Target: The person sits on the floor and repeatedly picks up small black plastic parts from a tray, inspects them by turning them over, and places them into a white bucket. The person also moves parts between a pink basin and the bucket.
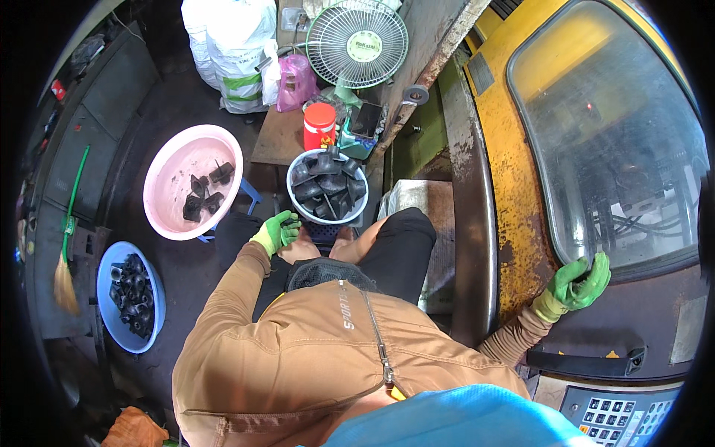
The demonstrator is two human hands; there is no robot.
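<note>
- I see the right hand (577,283), green-gloved, at 4 o'clock in the head view, fingers curled against the lower rim of the machine window (611,141); whether they clamp the rim, I cannot tell.
- Left hand (277,231), also gloved, rests on the knee near centre, fingers loosely bent, gripping nothing I can make out.
- Grey bucket (328,186) of black moulded parts stands just beyond the left hand, toward 12 o'clock.
- Pink basin (175,167) with a few black parts sits at 10 o'clock.
- Blue basin (132,294), full of black parts, lies at 8 o'clock.
- Red jar (319,123) and fan (357,43) lie toward 12 o'clock, behind the bucket.
- Keypad panel (614,421) at 5 o'clock.
</note>
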